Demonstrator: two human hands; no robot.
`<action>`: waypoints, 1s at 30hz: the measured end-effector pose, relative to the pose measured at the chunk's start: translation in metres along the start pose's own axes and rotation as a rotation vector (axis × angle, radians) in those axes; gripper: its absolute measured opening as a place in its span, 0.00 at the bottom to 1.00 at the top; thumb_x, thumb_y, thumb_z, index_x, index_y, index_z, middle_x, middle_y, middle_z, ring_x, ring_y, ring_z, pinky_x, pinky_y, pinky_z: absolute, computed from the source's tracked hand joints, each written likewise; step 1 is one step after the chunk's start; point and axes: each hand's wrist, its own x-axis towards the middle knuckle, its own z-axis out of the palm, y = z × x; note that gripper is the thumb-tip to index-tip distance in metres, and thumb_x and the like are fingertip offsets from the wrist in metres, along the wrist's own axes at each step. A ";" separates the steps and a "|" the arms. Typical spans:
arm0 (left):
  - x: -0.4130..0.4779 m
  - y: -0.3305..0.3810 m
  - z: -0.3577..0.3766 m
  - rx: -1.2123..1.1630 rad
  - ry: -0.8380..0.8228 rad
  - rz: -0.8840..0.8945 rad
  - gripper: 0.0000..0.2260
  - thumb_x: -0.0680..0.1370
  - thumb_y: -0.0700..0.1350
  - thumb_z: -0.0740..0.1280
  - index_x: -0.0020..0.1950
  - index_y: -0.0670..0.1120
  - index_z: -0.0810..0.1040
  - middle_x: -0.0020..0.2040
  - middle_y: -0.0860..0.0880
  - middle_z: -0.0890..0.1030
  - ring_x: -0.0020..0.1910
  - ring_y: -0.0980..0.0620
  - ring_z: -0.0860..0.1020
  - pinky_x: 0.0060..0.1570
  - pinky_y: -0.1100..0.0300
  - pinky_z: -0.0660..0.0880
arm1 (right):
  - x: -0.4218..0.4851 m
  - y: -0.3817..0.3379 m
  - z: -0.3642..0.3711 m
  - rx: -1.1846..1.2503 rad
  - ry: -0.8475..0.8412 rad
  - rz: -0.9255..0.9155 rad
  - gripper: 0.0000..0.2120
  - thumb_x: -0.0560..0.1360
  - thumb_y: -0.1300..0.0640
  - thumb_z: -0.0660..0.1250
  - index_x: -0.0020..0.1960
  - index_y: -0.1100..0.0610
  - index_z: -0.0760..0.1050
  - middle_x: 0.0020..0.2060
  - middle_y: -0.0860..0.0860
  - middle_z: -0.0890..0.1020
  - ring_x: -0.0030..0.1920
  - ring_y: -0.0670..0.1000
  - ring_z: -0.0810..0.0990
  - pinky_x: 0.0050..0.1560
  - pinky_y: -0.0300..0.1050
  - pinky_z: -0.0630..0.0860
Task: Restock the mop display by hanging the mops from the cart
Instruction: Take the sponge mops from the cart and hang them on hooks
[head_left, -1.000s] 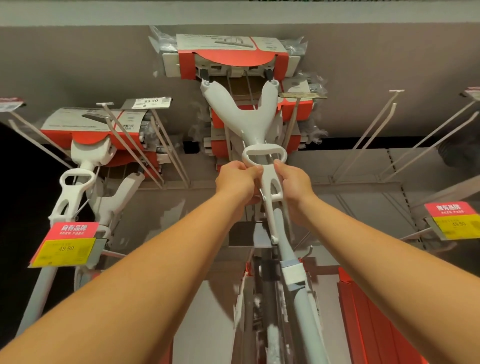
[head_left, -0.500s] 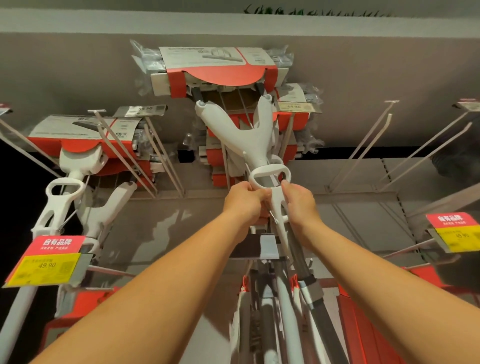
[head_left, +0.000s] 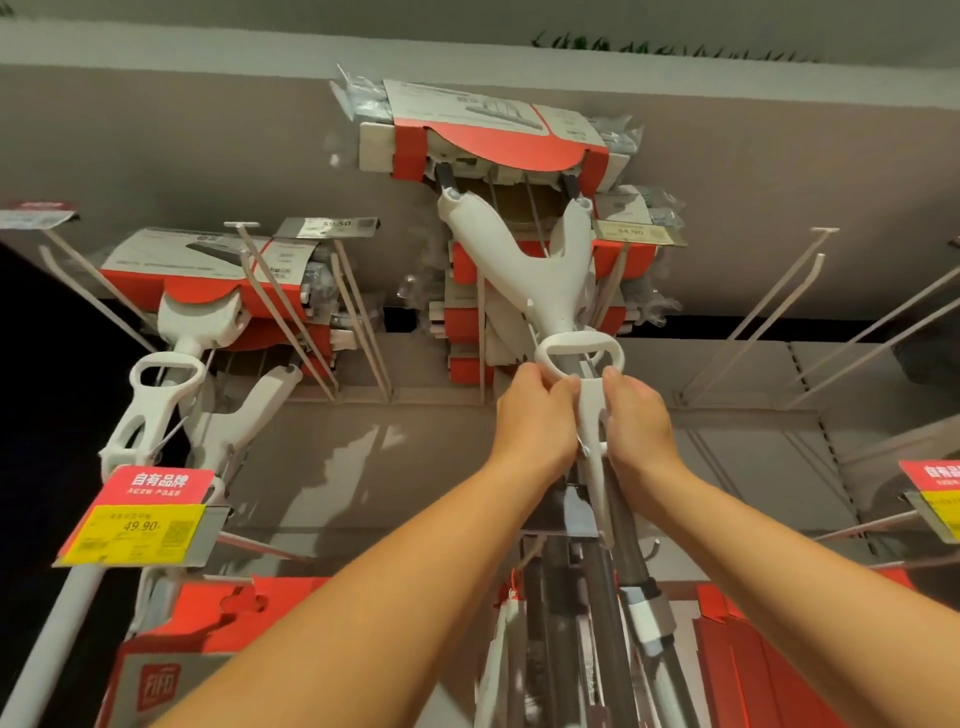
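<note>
Mop (head_left: 550, 280), head uppermost against the display wall (head_left: 208, 156), runs straight up and away from both hands, left hand (head_left: 535, 410) and right hand (head_left: 636, 415) level either side of its white grip, fingers (head_left: 563, 387) curled tight round it just below the loop (head_left: 579, 356).

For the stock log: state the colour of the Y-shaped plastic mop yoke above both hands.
The Y-shaped plastic mop yoke is white; head view.
</note>
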 end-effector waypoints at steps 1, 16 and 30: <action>0.000 0.002 -0.002 -0.001 0.002 0.013 0.05 0.81 0.46 0.61 0.46 0.48 0.72 0.48 0.48 0.78 0.41 0.54 0.78 0.36 0.57 0.79 | -0.001 -0.002 0.002 0.012 -0.004 0.004 0.19 0.81 0.50 0.54 0.46 0.62 0.77 0.42 0.61 0.81 0.45 0.61 0.80 0.52 0.61 0.76; -0.033 0.054 -0.005 -0.054 -0.001 -0.049 0.07 0.81 0.46 0.61 0.48 0.44 0.75 0.48 0.42 0.81 0.45 0.44 0.81 0.35 0.54 0.79 | -0.034 -0.059 -0.014 0.095 0.028 0.071 0.14 0.81 0.51 0.55 0.45 0.56 0.74 0.42 0.57 0.80 0.46 0.59 0.80 0.52 0.62 0.78; -0.118 0.115 -0.043 0.001 0.185 -0.130 0.12 0.81 0.47 0.61 0.41 0.42 0.74 0.37 0.45 0.75 0.33 0.48 0.73 0.28 0.59 0.72 | -0.116 -0.113 -0.015 0.164 -0.048 0.077 0.11 0.81 0.52 0.56 0.50 0.58 0.73 0.45 0.56 0.79 0.46 0.54 0.76 0.50 0.52 0.73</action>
